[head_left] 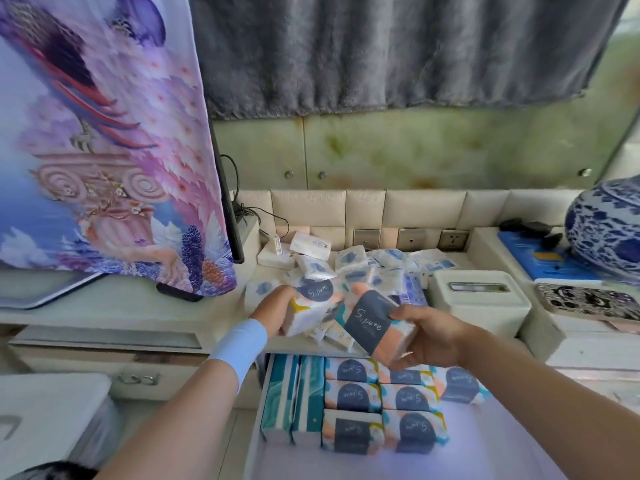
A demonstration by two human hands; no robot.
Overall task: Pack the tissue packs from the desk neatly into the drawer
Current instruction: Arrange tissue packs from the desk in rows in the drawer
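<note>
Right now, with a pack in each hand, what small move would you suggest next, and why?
Probably lower the pack in the right hand into the drawer, beside the packed rows: it hangs just above them, and bare floor shows to their right.

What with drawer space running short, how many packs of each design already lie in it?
Teal packs: 2
Dark-label packs: 7
Total: 9
</note>
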